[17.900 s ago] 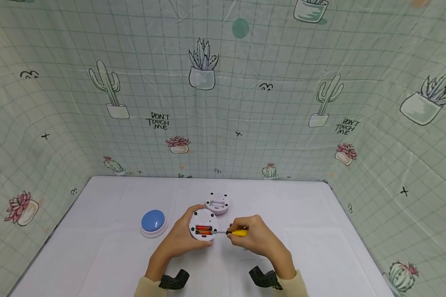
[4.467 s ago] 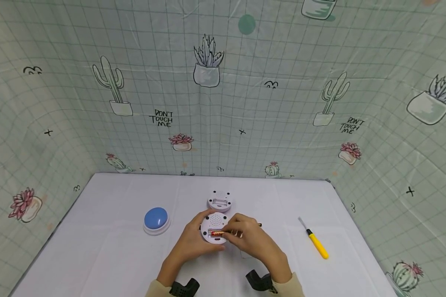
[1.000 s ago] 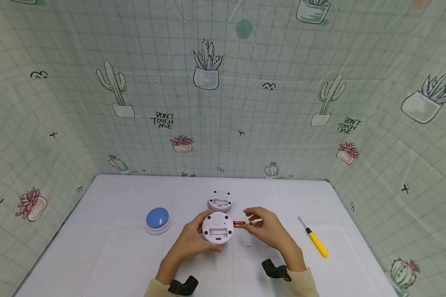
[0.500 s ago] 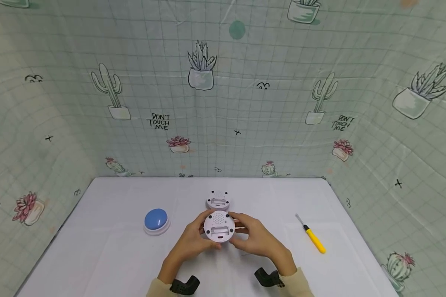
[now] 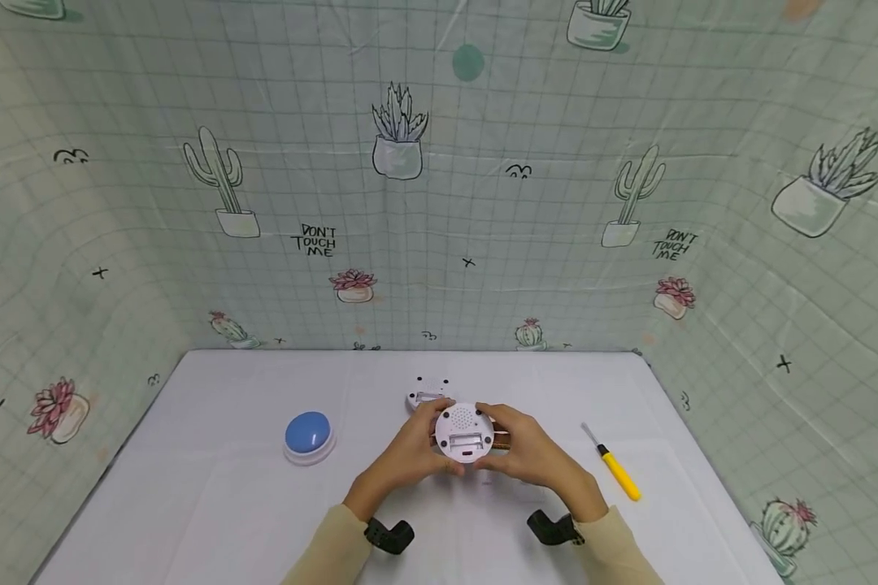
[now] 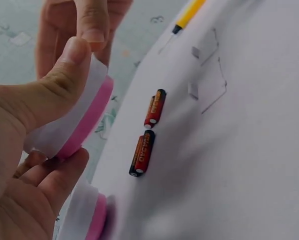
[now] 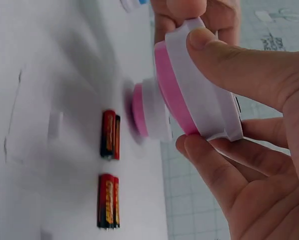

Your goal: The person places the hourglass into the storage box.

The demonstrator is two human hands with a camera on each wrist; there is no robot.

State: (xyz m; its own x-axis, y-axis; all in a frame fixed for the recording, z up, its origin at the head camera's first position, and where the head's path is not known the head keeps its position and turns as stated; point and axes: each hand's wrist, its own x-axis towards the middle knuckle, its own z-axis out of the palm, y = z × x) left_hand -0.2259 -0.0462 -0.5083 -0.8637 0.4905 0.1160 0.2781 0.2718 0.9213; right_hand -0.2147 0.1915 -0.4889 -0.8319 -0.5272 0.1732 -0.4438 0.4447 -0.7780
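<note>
Both hands hold a round push-button device (image 5: pixel 462 421) off the table, underside facing me. Its speaker holes and empty battery compartment show; the wrist views show its white body (image 6: pixel 74 122) and pink dome (image 7: pixel 173 87) pointing away. My left hand (image 5: pixel 413 447) grips its left side, thumb and fingers on the rim. On the right rim are the thumb and fingers of my right hand (image 5: pixel 532 448). Behind lies a second pink-and-white device (image 5: pixel 419 398), upside down and partly hidden. Several red-and-black batteries (image 6: pixel 142 152) lie in two pairs on the table, mostly hidden in the head view.
A blue-domed button (image 5: pixel 308 432) stands upright to the left. The yellow-handled screwdriver (image 5: pixel 618 471) lies to the right. Thin transparent pieces (image 6: pixel 217 70) lie on the white table near the batteries. A patterned cloth (image 5: pixel 468 203) hangs behind the table.
The screwdriver was laid down earlier, and batteries came out of the device. Within the last second, my right hand released batteries and grasped the device's right rim. Both hands shifted it right.
</note>
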